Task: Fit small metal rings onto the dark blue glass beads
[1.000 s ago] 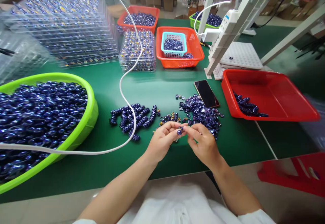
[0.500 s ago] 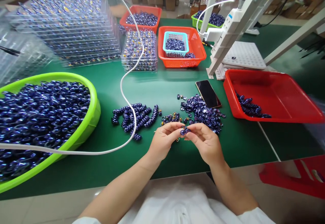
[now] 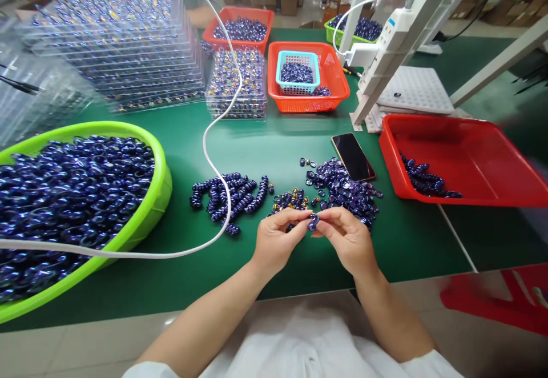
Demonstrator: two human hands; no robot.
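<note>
My left hand (image 3: 278, 238) and my right hand (image 3: 347, 236) meet over the table, fingertips pinched on one small shiny dark-blue curved piece (image 3: 314, 222), which looks like a ring. Both hands are closed on it, and the fingers hide part of it. Just beyond them lie a few gold-and-blue pieces (image 3: 291, 200). A loose heap of flat, dark-blue round pieces (image 3: 345, 189) spreads behind my right hand. To the left, rows of stacked dark-blue pieces (image 3: 233, 192) rest on the green table (image 3: 274, 147).
A large green basket (image 3: 165, 187) full of dark-blue pieces stands at left, crossed by a white cable (image 3: 205, 138). A phone (image 3: 353, 156) lies beside a red tray (image 3: 466, 158). Behind are filled clear trays (image 3: 141, 64), an orange basket (image 3: 308, 105) and a metal post (image 3: 385, 52).
The small piece between my fingertips has turned, and its curved shape now faces me more. My hands stay nearly in place; the view has shifted slightly.
</note>
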